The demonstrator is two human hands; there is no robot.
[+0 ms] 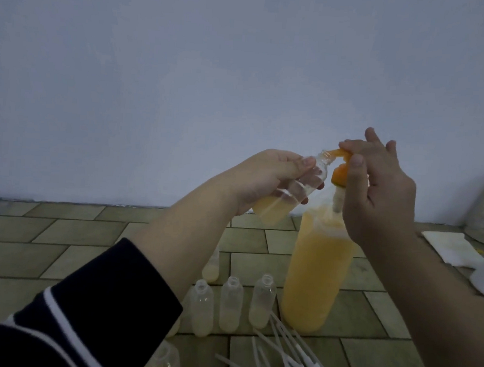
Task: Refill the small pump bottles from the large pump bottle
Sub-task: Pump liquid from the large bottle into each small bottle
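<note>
Both hands work together above the tiled floor (60, 257). On the left, the left hand (266, 179) grips a small bottle (288, 194) with the fingers curled round its body. It holds the bottle tilted, so that the open neck sits just under the orange spout (419, 158); I think this is to catch the liquid without spilling. This bottle has pale yellow liquid only at its bottom, so it seems far from full.

Below, three open small bottles (231, 304) stand in a row on the floor, each with a little liquid, and one more stands behind them. They look to be waiting for their turn. Their white pumps (295, 365) lie in a loose heap near them, taken off so the necks are free.

To the right, the large bottle (314, 273) stands upright and nearly full of orange liquid. The right hand (382, 192) rests on its pump head, fingers fairly straight, thumb beside it, probably ready to press. Further right lies a white cloth (449, 247).

No label or writing can be read on any bottle.
</note>
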